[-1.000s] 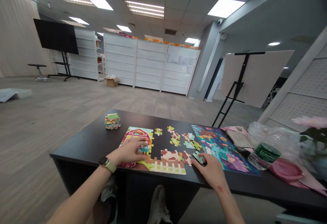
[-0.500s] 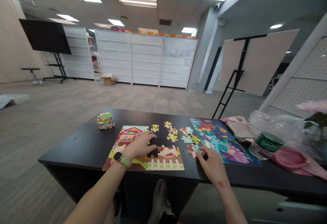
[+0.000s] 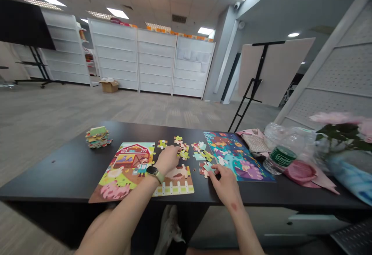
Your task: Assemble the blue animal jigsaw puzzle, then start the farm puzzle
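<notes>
A farm jigsaw puzzle (image 3: 128,169) with a red barn lies partly assembled on the dark table. My left hand (image 3: 168,159), with a watch at the wrist, is over its right side. Its fingers stretch toward a cluster of loose yellow-green and brown puzzle pieces (image 3: 184,155); whether the tips touch them is unclear. Over on the right, my right hand (image 3: 225,183) has thumb and fingers curled together on a light blue puzzle piece (image 3: 208,166), beside a brown-and-white one. More loose pieces (image 3: 200,156) lie just beyond it, and a single piece (image 3: 162,144) sits near the barn's upper right corner.
A stack of puzzle pieces (image 3: 98,137) stands at the table's left. Right of my right hand lies a blue sea-themed puzzle (image 3: 240,158). Beyond it are a green-labelled bottle (image 3: 280,159), clear plastic, pink cloth (image 3: 309,173) and flowers (image 3: 343,131). The table's front edge runs below my wrists.
My left hand has moved from the gap in the farm puzzle rightward to the loose pieces. The right hand stays at the same pieces. My view has turned slightly right.
</notes>
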Motion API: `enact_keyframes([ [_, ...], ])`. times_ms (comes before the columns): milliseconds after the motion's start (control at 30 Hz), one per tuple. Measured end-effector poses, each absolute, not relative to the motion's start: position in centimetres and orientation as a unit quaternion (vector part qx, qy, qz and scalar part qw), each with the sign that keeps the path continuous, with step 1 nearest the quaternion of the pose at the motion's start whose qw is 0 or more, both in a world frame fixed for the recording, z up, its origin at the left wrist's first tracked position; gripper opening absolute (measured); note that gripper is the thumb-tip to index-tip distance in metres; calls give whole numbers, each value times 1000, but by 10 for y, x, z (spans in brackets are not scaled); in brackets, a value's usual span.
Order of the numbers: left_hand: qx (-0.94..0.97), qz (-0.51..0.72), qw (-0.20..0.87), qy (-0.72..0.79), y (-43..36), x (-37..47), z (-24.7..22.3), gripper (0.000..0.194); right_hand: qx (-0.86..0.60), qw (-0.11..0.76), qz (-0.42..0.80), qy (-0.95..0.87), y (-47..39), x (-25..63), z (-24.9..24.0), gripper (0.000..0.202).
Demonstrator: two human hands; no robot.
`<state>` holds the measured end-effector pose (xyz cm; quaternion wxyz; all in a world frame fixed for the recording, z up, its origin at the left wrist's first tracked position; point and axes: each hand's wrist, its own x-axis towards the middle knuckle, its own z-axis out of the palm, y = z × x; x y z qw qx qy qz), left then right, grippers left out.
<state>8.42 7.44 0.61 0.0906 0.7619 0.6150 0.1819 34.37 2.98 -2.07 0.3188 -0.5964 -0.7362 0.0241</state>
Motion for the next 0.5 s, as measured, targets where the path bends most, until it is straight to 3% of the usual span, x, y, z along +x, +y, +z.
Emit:
enact_keyframes([
  [267, 809, 175, 82, 555, 63, 68, 12, 36, -612, 393, 10, -687, 31, 346, -23, 36],
  [500, 822, 176, 79, 536, 52, 68, 11, 31, -607, 408, 26, -682, 32, 348, -21, 41],
])
